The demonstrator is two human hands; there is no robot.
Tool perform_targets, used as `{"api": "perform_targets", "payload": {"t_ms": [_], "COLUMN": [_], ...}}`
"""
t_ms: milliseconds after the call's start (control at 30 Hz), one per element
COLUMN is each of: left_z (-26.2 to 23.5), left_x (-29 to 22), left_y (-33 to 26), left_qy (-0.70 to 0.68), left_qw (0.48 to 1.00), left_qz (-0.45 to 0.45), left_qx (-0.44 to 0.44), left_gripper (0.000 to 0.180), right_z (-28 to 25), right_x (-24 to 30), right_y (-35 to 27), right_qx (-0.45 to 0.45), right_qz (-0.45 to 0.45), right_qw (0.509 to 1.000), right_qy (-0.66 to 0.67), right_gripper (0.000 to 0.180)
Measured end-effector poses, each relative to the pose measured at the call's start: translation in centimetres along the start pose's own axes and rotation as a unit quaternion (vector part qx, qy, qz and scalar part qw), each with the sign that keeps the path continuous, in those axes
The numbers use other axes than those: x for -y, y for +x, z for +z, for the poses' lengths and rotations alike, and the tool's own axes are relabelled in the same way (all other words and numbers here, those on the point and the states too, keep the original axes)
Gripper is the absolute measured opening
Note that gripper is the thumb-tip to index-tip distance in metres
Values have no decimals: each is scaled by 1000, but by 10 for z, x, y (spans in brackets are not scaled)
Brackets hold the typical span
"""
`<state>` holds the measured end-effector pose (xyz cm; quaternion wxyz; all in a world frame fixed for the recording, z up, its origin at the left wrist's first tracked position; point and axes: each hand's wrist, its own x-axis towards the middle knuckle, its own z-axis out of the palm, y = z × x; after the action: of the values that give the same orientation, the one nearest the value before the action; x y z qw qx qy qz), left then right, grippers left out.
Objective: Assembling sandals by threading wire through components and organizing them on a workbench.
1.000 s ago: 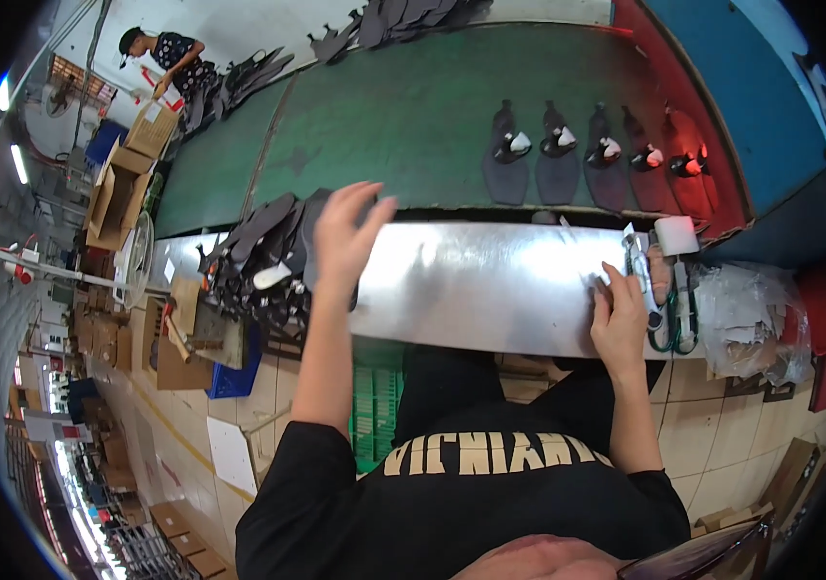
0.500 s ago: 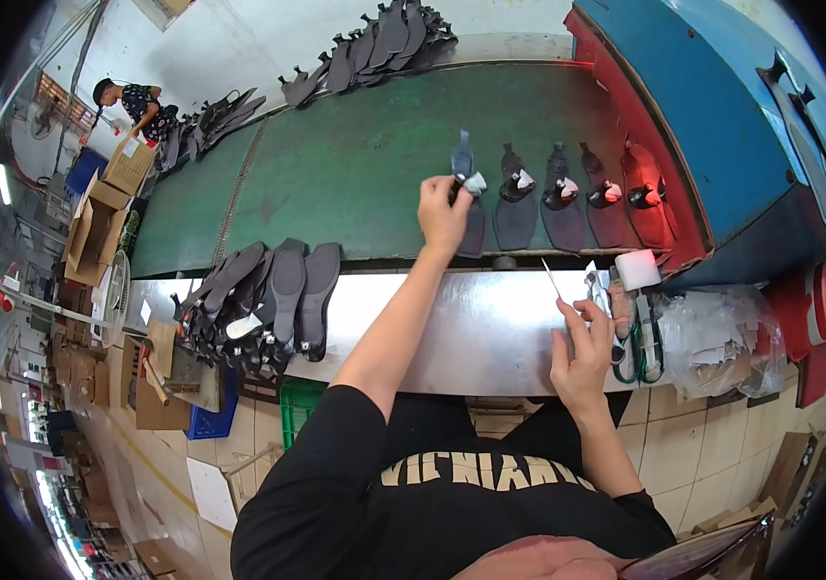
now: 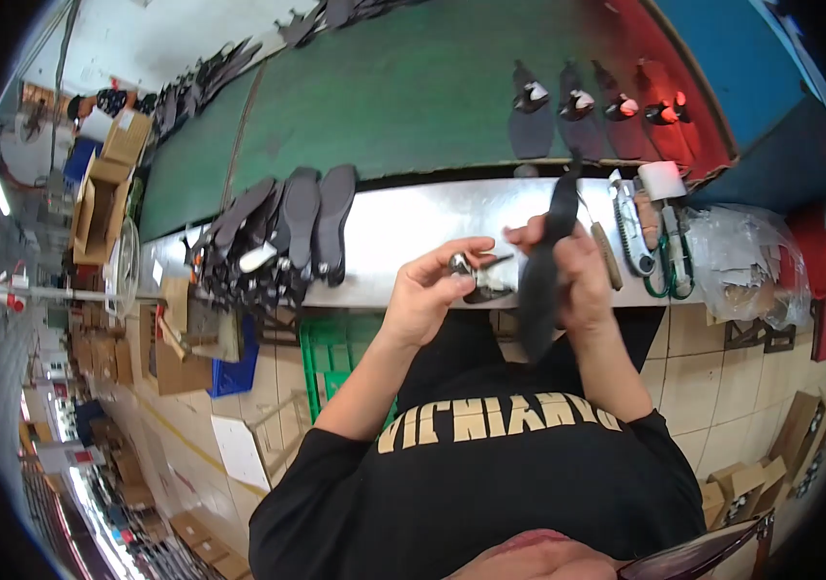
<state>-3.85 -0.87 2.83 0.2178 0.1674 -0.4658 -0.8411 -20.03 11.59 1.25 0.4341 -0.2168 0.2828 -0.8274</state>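
A dark sandal (image 3: 540,304), blurred by motion, is tilted edge-on between my hands above the metal table's near edge. My right hand (image 3: 582,275) is closed round its sole. At the strap side, fingers of my left hand (image 3: 427,295) pinch the dark strap (image 3: 492,282), which has a white wrap on it. Just right of my right hand lies a thin pointed tool with a wooden handle (image 3: 608,256). Farther off, several similar sandals with white-wrapped straps (image 3: 531,121) stand in a row on the green conveyor belt (image 3: 384,106).
A pile of dark sandals (image 3: 302,217) occupies the left of the metal table (image 3: 398,222). At its right are a utility knife (image 3: 633,232), green-handled scissors (image 3: 674,261), a white roll (image 3: 661,180) and a plastic bag (image 3: 746,261). A blue machine (image 3: 737,58) stands beyond.
My left hand has brought the nearest-left sandal off the belt toward my body. My right hand has taken hold of its sole. My view has shifted, with the belt now higher up.
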Motion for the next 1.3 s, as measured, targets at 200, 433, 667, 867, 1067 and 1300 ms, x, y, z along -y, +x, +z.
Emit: {"api": "perform_targets", "payload": {"t_ms": [200,433,667,867,1067,1300], "left_z": [-22,-14,-23,-25,-25,-25], "left_x": [6,4,10,11,10,13], "left_y": [-19,-34,-38,-38,-39,-41], "left_qy": [34,7,-10,0,-4,24], "left_qw": [997,996,998,998,997,998], "left_qz": [65,39,33,31,31,36], "left_qx": [-19,-76,-54,-58,-68,-53], "left_gripper": [15,26,31,31,32,33], "right_z": [17,31,26,30,31,29], "right_x": [20,15,10,13,10,9], "right_y": [-33,-58,-63,-67,-68,-65], "right_qx": [28,13,47,40,43,58], "right_qz": [2,-27,-110,-69,-52,-62], "right_qw": [965,911,876,863,876,858], "right_qy": [-261,-412,-468,-499,-478,-506], "right_gripper": [35,29,32,30,40,52]}}
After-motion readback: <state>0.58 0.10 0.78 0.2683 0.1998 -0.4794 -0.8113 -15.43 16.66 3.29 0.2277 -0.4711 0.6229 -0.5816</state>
